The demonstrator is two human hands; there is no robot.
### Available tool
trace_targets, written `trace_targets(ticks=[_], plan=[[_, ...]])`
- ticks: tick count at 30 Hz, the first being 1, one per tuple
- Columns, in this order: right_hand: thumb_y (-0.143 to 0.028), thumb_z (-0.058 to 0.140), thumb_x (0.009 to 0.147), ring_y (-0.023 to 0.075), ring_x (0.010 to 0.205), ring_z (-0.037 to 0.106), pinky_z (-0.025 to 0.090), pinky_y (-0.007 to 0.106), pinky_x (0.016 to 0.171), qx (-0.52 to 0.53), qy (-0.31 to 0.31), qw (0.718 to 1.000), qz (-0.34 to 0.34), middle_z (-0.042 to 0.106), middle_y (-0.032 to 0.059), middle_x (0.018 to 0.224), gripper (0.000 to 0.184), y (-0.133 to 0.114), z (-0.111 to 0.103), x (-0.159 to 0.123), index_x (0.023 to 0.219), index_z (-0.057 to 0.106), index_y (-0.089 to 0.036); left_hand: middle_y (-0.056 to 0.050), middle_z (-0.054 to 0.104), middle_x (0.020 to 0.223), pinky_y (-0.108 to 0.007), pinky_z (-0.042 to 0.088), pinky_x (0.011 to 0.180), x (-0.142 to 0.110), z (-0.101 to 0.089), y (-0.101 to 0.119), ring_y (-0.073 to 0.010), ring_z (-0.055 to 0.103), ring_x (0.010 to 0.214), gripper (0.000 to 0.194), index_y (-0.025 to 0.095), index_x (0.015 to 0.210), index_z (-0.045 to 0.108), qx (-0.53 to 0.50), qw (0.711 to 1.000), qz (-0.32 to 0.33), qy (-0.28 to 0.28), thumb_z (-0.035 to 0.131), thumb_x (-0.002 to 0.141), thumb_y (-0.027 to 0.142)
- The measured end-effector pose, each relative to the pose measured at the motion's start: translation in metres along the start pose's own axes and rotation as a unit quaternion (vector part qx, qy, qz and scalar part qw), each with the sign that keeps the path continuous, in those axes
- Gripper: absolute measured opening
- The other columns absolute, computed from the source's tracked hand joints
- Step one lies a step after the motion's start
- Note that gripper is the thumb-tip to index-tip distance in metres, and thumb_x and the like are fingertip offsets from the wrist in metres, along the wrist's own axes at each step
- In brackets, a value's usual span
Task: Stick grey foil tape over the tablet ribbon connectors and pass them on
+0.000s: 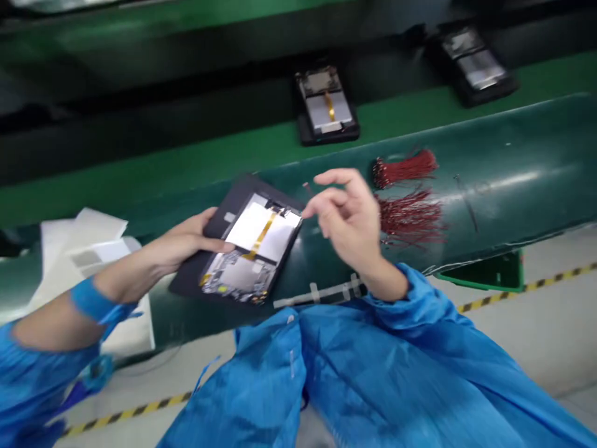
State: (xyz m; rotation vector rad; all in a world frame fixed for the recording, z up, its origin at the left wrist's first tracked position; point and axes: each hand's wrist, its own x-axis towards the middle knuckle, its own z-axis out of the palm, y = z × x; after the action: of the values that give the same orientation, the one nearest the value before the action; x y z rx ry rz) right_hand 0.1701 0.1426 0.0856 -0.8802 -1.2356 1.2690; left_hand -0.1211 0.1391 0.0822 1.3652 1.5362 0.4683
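Device (pixel 255 250) gripped by left fingers (pixel 220 245), right fingers (pixel 340 177) bent beside its corner, hold unclear

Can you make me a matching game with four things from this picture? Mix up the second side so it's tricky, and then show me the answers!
Things:
1. Opened device
2. Bundles of red wires
3. Armband
4. Plastic bin

Where or what colour:
A. Blue, around the left forearm
B. Held in the left hand
C. Green, past the near edge of the bench
D. On the bench, beside the right hand

Right pairs: 1-B, 2-D, 3-A, 4-C
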Motion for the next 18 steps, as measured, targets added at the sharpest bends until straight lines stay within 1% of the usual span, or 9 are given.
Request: trace_targets(ticks=[2,3,5,7,9,11,12,15,18], plan=[[-0.033,0.068,0.099,0.0104,0.064,0.066,0.049,0.024,0.059,-0.034,-0.001,0.999,0.001,0.074,-0.0013,0.080,0.013,-0.017,-0.022,-0.006,0.102,0.060,-0.023,-0.010,0.072,0.136,-0.045,0.069,0.083,-0.016,0.015,-0.014,-0.0317,0.074,0.110,0.076,0.021,0.144,0.058,-0.102,0.990,-0.081,-0.049,0.089,0.075,0.032],[-0.034,0.069,0.098,0.0099,0.062,0.065,0.047,0.024,0.057,-0.058,-0.012,0.998,0.009,0.074,-0.0010,0.078,0.014,-0.021,-0.033,-0.011,0.096,0.060,-0.023,-0.010,0.071,0.139,-0.047,0.069,0.086,-0.020,0.023,-0.020,-0.0337,0.074,0.114,0.084,0.022,0.146,0.055,-0.135,0.984,-0.103,-0.050,0.091,0.071,0.031],[-0.035,0.070,0.097,0.0090,0.055,0.060,0.042,0.023,0.053,-0.104,-0.050,0.992,0.050,0.072,-0.0021,0.070,0.018,-0.020,-0.049,-0.026,0.089,0.060,-0.022,-0.011,0.070,0.139,-0.052,0.067,0.095,-0.023,0.037,-0.029,-0.0358,0.072,0.120,0.087,0.023,0.144,0.053,-0.136,0.985,-0.110,-0.006,0.092,0.067,0.034],[-0.035,0.067,0.098,0.0085,0.050,0.056,0.039,0.023,0.052,-0.144,-0.094,0.980,0.104,0.070,-0.0038,0.064,0.019,-0.008,-0.059,-0.042,0.088,0.057,-0.023,-0.013,0.068,0.140,-0.057,0.061,0.107,-0.029,0.046,-0.038,-0.0377,0.069,0.125,0.087,0.023,0.144,0.052,-0.061,0.993,-0.086,0.051,0.091,0.069,0.041],[-0.034,0.062,0.099,0.0089,0.050,0.054,0.039,0.024,0.053,-0.178,-0.130,0.965,0.141,0.069,-0.0042,0.063,0.016,0.008,-0.064,-0.057,0.089,0.055,-0.023,-0.018,0.061,0.146,-0.062,0.051,0.118,-0.043,0.052,-0.048,-0.0415,0.060,0.136,0.091,0.019,0.149,0.049,0.054,0.991,-0.053,0.113,0.087,0.071,0.046],[-0.032,0.058,0.101,0.0101,0.055,0.055,0.041,0.025,0.057,-0.203,-0.156,0.956,0.145,0.072,-0.0026,0.069,0.014,0.023,-0.065,-0.067,0.091,0.053,-0.024,-0.023,0.046,0.158,-0.066,0.038,0.126,-0.065,0.063,-0.057,-0.0461,0.044,0.150,0.093,0.015,0.154,0.046,0.183,0.968,-0.007,0.174,0.081,0.077,0.051],[-0.032,0.056,0.101,0.0109,0.057,0.056,0.043,0.026,0.060,-0.215,-0.159,0.954,0.135,0.074,-0.0011,0.074,0.013,0.030,-0.065,-0.068,0.092,0.052,-0.024,-0.025,0.038,0.163,-0.067,0.033,0.128,-0.077,0.073,-0.060,-0.0478,0.036,0.155,0.092,0.013,0.156,0.045,0.228,0.954,0.014,0.196,0.078,0.080,0.053],[-0.031,0.053,0.102,0.0151,0.073,0.064,0.050,0.031,0.072,-0.264,-0.141,0.951,0.072,0.078,0.0063,0.103,0.012,0.048,-0.058,-0.057,0.093,0.050,-0.025,-0.026,0.019,0.174,-0.069,0.023,0.130,-0.110,0.116,-0.063,-0.0494,0.018,0.163,0.089,0.016,0.161,0.038,0.293,0.925,0.073,0.232,0.068,0.091,0.063],[-0.025,0.053,0.101,0.0221,0.102,0.070,0.055,0.041,0.095,-0.331,-0.138,0.933,0.006,0.072,0.0123,0.128,0.008,0.066,-0.041,-0.024,0.093,0.050,-0.024,-0.027,0.009,0.177,-0.074,0.019,0.128,-0.125,0.163,-0.061,-0.0529,0.007,0.164,0.102,0.018,0.167,0.027,0.311,0.914,0.096,0.244,0.067,0.091,0.072]])
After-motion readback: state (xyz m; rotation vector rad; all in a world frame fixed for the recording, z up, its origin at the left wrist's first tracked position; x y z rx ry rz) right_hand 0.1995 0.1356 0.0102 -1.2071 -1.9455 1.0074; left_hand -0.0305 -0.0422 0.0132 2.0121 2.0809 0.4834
